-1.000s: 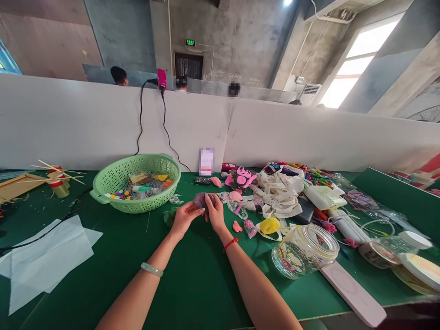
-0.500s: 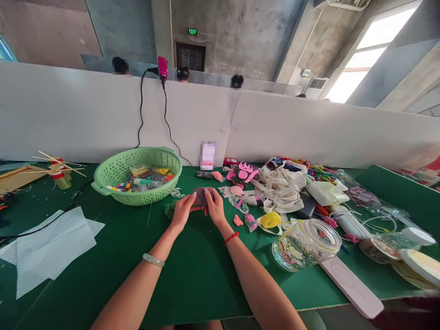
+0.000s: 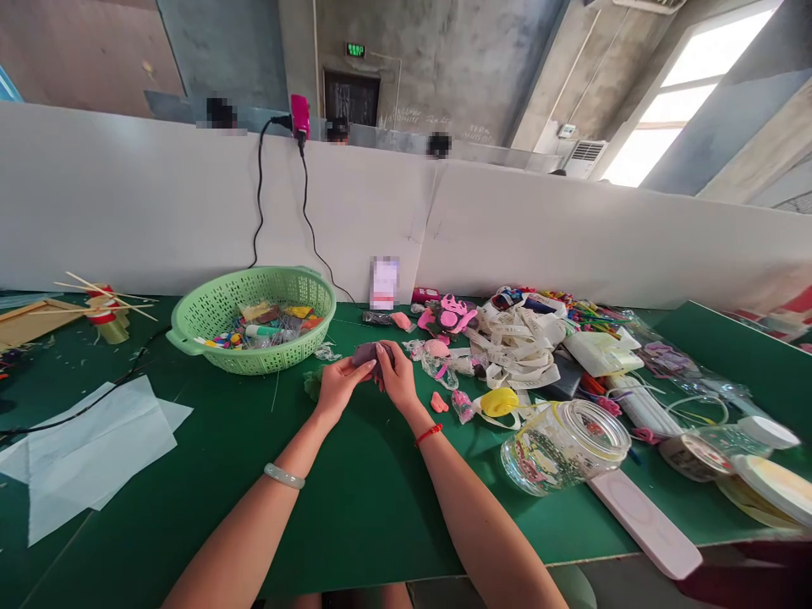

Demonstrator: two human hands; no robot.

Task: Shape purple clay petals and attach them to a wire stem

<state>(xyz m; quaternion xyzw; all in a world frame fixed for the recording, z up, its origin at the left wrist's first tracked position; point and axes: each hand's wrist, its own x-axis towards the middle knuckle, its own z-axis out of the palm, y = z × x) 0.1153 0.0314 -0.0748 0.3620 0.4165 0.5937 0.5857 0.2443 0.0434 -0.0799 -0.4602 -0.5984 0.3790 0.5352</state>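
Between my two hands, over the middle of the green table (image 3: 374, 507), is a dark purple-grey piece (image 3: 364, 352), soft-looking and partly covered by fingers. My left hand (image 3: 337, 387) pinches its left and near side with the thumb on top. Closed on the right side of the same piece is my right hand (image 3: 398, 377), its thumb and fingertips pressing it. A crumpled green translucent scrap (image 3: 312, 385) lies just left of my left hand. Right of my right hand sits a small coral-pink piece (image 3: 439, 402).
A green plastic basket (image 3: 254, 362) with small craft bits stands at the back left. White sheets (image 3: 95, 452) lie at the left. White ribbon (image 3: 517, 342), a yellow tape roll (image 3: 499, 402), a tilted glass jar (image 3: 545, 448) and a pink slab (image 3: 647, 520) crowd the right. A phone (image 3: 384, 283) leans against the partition.
The purple-grey piece has shifted and turned slightly in my fingers. My left thumb now reaches further right across it, and both hands are closer together.
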